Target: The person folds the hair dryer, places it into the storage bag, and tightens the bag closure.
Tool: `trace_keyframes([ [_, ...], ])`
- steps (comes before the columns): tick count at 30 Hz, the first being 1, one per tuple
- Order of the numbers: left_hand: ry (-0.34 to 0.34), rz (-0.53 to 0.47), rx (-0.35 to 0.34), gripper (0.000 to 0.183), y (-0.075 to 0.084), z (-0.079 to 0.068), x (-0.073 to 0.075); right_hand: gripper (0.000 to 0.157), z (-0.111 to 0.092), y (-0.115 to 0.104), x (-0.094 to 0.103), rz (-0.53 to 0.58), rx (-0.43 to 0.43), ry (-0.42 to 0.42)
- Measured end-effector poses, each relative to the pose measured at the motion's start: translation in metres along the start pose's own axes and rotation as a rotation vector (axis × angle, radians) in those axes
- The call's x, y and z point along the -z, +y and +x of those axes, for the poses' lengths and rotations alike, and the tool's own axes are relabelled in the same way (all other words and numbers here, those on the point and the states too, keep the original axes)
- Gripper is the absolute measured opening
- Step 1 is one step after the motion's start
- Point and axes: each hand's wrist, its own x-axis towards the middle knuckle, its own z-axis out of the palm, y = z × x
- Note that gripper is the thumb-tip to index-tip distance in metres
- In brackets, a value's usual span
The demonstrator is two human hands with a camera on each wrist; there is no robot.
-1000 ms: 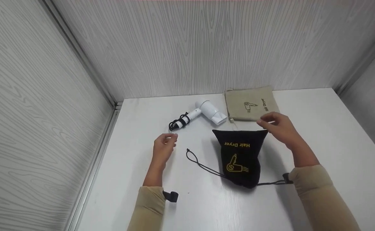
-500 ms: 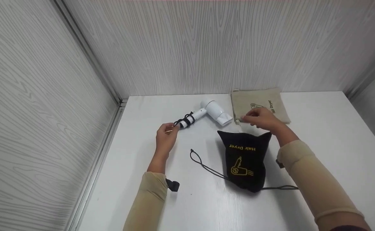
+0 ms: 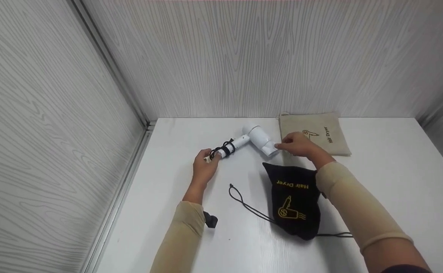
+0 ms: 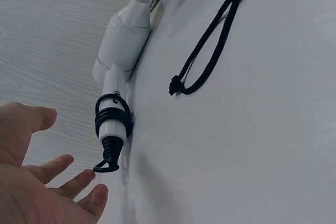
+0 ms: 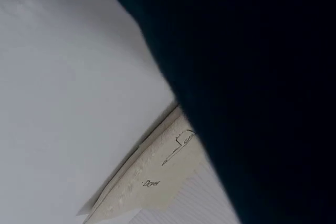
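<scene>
In the head view, the white hair dryer (image 3: pixel 258 136) lies on the tabletop (image 3: pixel 161 170) at my left hand's (image 3: pixel 205 167) two o'clock. My right hand (image 3: pixel 299 146) has bent fingers at the nozzle (image 3: pixel 270 149); I can't tell whether they grip it. The black drawstring pouch (image 3: pixel 295 201) sits at the dryer's five o'clock, the beige pouch (image 3: pixel 316 125) at three.

In the left wrist view, my left fingers and thumb are spread wide, holding nothing, the coiled cord (image 4: pixel 113 116) at one o'clock. I'd best wrap handle and coils together, so none slips.

In the right wrist view, a dark shape (image 5: pixel 236 77) blocks my hand. I'd keep pressure light; the nozzle might twist off.
</scene>
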Motion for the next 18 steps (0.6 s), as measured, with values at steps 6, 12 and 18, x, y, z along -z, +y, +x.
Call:
trace_keyframes([
  [6, -0.012, 0.018, 0.019, 0.059, -0.005, 0.003, -0.006, 0.073, 0.006, 0.003, -0.01, -0.006, -0.011, -0.017],
  [12, -0.047, -0.006, 0.047, 0.059, -0.01, 0.008, -0.014, 0.074, 0.015, 0.004, -0.017, -0.003, -0.003, -0.011],
  [18, -0.021, 0.007, 0.074, 0.063, -0.012, 0.015, -0.012, 0.08, 0.025, -0.001, -0.024, 0.031, -0.044, -0.069],
])
